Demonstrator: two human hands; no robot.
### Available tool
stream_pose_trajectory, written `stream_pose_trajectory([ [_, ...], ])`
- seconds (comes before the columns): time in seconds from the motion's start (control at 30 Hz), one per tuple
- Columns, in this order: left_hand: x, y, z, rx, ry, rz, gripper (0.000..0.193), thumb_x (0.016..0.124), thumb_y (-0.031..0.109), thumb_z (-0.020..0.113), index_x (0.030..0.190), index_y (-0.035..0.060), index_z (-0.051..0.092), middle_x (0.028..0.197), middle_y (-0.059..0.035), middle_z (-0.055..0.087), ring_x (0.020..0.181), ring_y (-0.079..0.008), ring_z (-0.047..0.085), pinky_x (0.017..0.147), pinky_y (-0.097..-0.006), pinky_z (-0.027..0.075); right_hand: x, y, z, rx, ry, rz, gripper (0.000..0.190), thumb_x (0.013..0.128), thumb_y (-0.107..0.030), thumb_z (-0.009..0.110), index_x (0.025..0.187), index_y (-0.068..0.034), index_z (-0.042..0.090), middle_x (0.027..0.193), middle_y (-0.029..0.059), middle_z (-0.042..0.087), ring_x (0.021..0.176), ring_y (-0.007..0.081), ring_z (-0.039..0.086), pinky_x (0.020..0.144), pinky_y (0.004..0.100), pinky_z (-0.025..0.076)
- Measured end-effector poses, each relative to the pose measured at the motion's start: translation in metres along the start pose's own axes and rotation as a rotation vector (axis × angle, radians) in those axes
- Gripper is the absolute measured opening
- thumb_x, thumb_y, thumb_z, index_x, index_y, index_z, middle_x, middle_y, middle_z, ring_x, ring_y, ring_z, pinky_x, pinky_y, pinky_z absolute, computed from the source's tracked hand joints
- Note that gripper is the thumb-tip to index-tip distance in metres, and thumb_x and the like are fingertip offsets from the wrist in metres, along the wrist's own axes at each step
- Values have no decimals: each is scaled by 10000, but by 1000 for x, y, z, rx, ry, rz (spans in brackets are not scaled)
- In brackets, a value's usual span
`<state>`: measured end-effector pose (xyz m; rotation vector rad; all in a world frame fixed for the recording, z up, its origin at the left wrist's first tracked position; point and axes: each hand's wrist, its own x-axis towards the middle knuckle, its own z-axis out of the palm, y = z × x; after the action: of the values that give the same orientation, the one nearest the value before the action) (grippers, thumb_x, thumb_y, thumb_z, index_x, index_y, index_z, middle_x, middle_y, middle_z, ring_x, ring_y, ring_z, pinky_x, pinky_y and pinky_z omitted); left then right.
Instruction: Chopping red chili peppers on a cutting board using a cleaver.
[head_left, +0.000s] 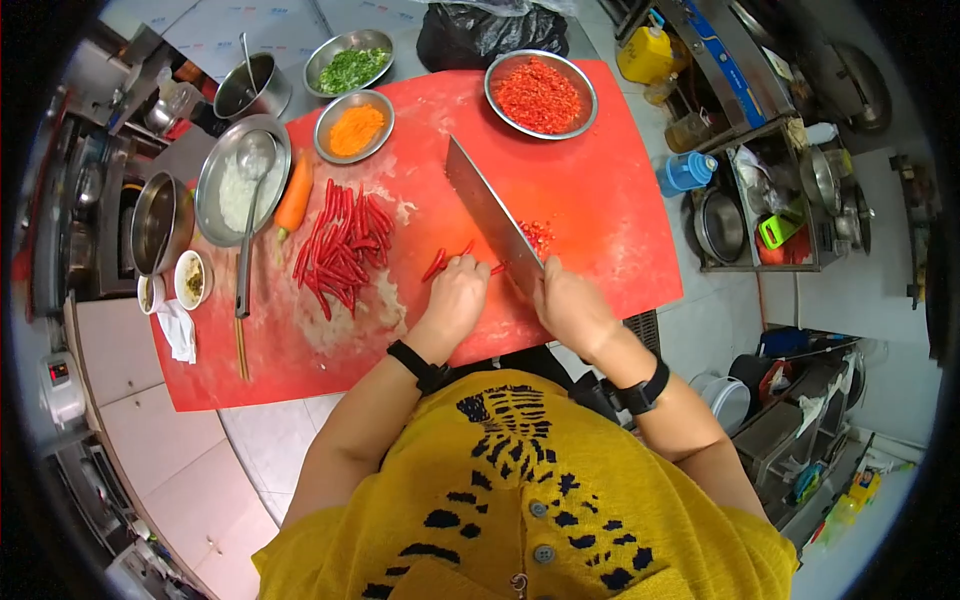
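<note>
My right hand (571, 306) grips the handle of a broad cleaver (487, 206), its blade slanting up and to the left over the red cutting board (622, 225). My left hand (459, 296) presses down on a few red chilies (436, 265), whose ends stick out on both sides of the fingers. Chopped chili pieces (537, 235) lie just right of the blade. A pile of whole red chilies (343, 251) is to the left of my left hand. Beyond the cleaver's tip stands a metal bowl of chopped red chili (537, 96).
Along the board's left side are a carrot (295, 193), a metal bowl with a ladle (279, 206), chopsticks (241, 349) and small white cups (193, 280). Bowls of chopped orange food (355, 129) and chopped greens (352, 70) stand at the far edge, near a black plastic bag (487, 37).
</note>
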<state>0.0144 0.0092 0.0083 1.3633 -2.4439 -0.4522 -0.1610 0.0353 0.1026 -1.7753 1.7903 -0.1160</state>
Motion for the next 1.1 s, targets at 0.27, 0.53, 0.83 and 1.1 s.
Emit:
stream_pose_trajectory([
  [0.27, 1, -3, 1, -22, 11, 5, 64, 761, 8, 513, 793, 17, 567, 825, -172, 591, 850, -334, 586, 748, -407, 502, 10, 10, 0, 4, 37, -30, 237, 919, -164, 449, 939, 71, 477, 729, 302, 620, 708, 476, 614, 674, 538, 492],
  [0.53, 4, -3, 4, -51, 31, 29, 50, 770, 16, 512, 776, 14, 561, 826, -169, 592, 835, -332, 581, 743, -408, 498, -3, 5, 20, -34, 79, 60, 242, 920, -169, 446, 950, 69, 469, 706, 304, 614, 683, 477, 611, 656, 547, 491],
  [0.83, 4, -4, 4, -23, 28, 39, 55, 780, 28, 521, 768, 13, 572, 831, -160, 585, 848, -327, 568, 738, -399, 497, -4, 3, 4, -19, 38, 12, 229, 919, -160, 456, 914, 69, 472, 707, 308, 611, 692, 476, 614, 654, 536, 497],
  [1.1, 3, -8, 8, -40, 59, 24, 47, 786, 59, 575, 757, 24, 587, 819, -143, 578, 837, -322, 565, 736, -411, 490, 2, 8, 0, 45, 75, -60, 237, 917, -167, 464, 921, 69, 472, 701, 308, 609, 685, 481, 607, 663, 548, 490],
])
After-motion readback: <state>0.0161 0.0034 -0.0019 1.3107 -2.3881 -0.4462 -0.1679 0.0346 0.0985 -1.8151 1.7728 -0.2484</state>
